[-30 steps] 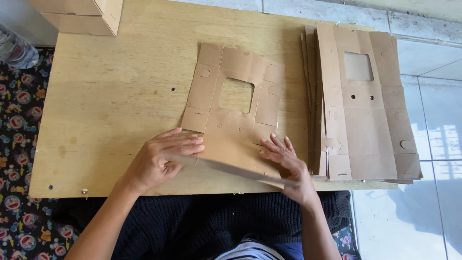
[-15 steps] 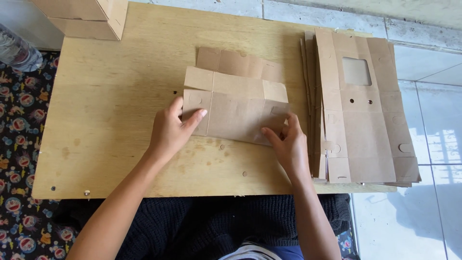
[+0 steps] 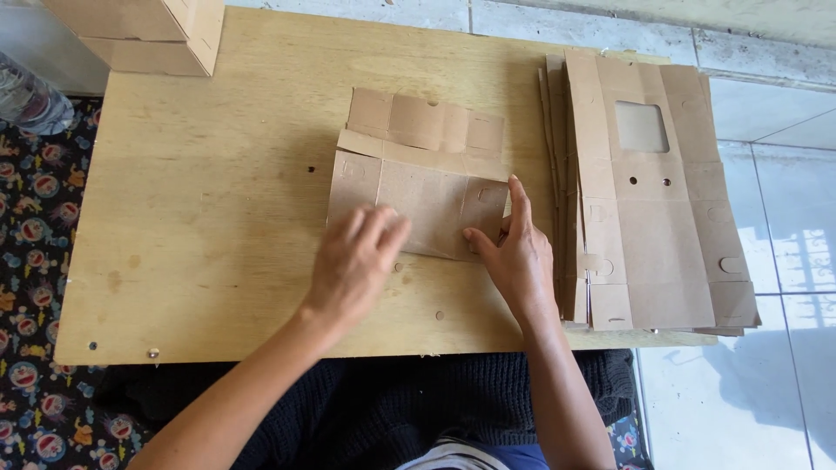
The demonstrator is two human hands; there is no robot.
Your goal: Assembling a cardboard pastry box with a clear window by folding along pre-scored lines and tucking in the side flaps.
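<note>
- Two bare hands are working at the near half of the pale plywood desk (image 3: 218,174), both lying on one folded brown cardboard box blank (image 3: 418,187).
- Left hand (image 3: 353,261) is lying palm down with fingers loosely together on the blank's near left part, gripping nothing; it seems to be pressing the folded panel flat.
- Right hand (image 3: 514,252) is spreading wide, forefinger pointing toward the far edge along the blank's right side and thumb lying on the near right corner, likely steadying the fold; it is clasping nothing.
- Folded blank is sitting around the middle of the desk, slightly toward the right edge, with a row of short flaps showing along its far side and a longer panel doubled over toward the person.
- Stack of flat, unfolded brown cardboard blanks (image 3: 649,191) is resting along the right edge, overhanging the near right corner; the top sheet is showing a rectangular window cut-out and small round holes, and it is lying just beside the right hand, seemingly as supply within reach.
- Brown cardboard carton (image 3: 144,35) is sitting at the far left corner, well apart from the hands.
- Clear plastic bottle (image 3: 26,96) is lying beyond the left edge on the patterned floor mat (image 3: 30,261).
</note>
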